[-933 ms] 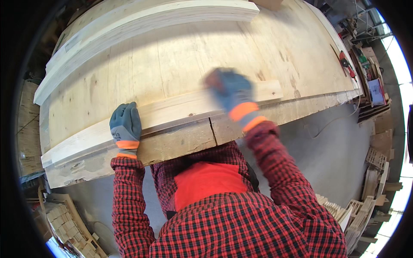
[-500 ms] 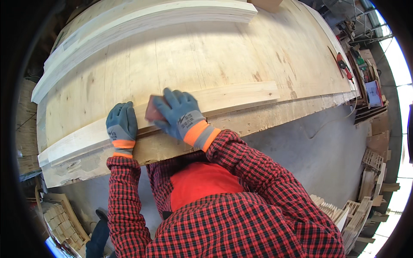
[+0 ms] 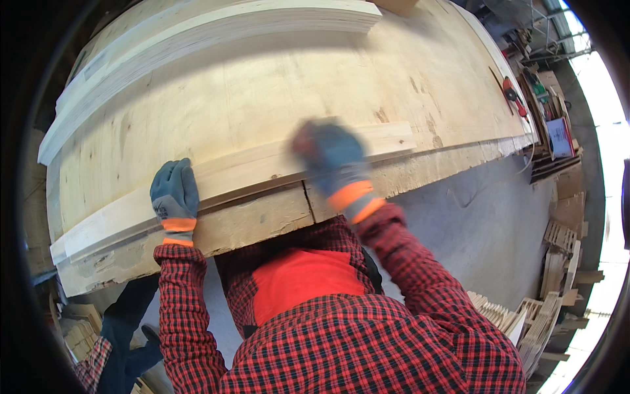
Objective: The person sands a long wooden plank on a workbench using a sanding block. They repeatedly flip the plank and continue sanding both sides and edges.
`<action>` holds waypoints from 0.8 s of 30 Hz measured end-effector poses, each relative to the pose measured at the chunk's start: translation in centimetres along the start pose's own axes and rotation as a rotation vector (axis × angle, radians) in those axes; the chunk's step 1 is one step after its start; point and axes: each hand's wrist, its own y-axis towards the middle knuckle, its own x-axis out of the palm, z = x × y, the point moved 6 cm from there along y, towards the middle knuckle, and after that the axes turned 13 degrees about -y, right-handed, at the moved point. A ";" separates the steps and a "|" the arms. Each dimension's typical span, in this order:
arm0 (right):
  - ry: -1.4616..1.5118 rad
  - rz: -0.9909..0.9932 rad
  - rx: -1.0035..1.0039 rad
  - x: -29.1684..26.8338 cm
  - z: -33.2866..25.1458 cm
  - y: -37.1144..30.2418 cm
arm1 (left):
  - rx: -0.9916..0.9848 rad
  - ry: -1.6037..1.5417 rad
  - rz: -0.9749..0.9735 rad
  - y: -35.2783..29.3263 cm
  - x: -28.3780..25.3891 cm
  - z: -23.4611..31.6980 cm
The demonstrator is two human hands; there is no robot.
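A long pale wooden board [image 3: 256, 164] lies along the near edge of the plywood worktable [image 3: 262, 85]. My left hand [image 3: 174, 187], in a blue-grey glove with an orange cuff, grips the board left of centre, its fingers together over the top. My right hand [image 3: 335, 157], gloved the same way, is over the board further right and smeared by motion. In it is a reddish sanding block [image 3: 304, 141], blurred now, mostly covered by the glove.
Stacked long boards [image 3: 216, 29] lie across the table's far side. A red and black tool [image 3: 515, 97] rests near the right edge. Another person's dark-trousered legs [image 3: 128, 328] are at lower left. Wood pieces [image 3: 554, 289] stand on the floor at right.
My right hand has swept right along the board with the sanding block. My left hand still grips the board. More of the other person shows at lower left.
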 end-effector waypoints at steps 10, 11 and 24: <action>-0.008 -0.099 0.157 0.4 12.8 -2.7 | -0.010 0.006 -0.031 -0.1 0.5 -0.5; -0.207 0.018 0.283 -0.2 16.5 -3.8 | -0.013 0.009 -0.032 -0.1 0.5 -0.5; 0.183 -0.014 0.078 0.6 -1.5 -2.6 | 0.028 -0.014 -0.037 0.6 0.6 0.7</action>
